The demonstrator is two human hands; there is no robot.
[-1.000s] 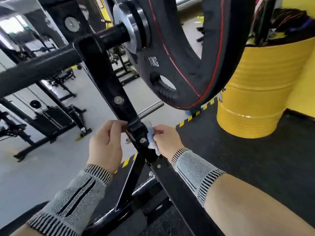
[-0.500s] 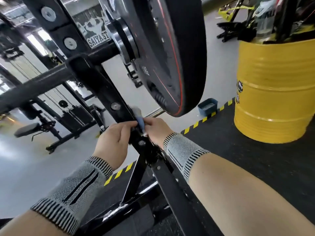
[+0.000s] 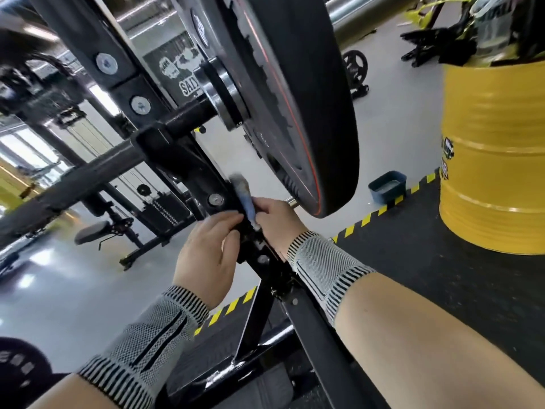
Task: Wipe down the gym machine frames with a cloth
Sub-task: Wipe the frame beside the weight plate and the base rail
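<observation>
At far left of the frame, grey floor and blurred black exercise machines (image 3: 129, 231) fill the background. Left of centre, the left hand (image 3: 206, 252) reaches up from a grey knit wrist sleeve (image 3: 141, 346), its fingers (image 3: 224, 219) held close together and curled against the black machine frame (image 3: 182, 160), which slants from upper left down to lower centre. Just right of those fingers, on the frame's right edge, a small blue cloth (image 3: 246, 202) lies pressed to the metal, its upper end blurred. The right hand (image 3: 277, 222) pinches the cloth's lower end between thumb and bunched fingers, wrist in a matching sleeve. Above both hands hangs a black weight plate (image 3: 295, 98) with a red ring, mounted on the bar. Further right, a blue tray (image 3: 387, 187) sits on the floor beside yellow-black hazard tape (image 3: 380, 211), and a yellow drum (image 3: 495, 160) stands on dark matting at the right edge.
</observation>
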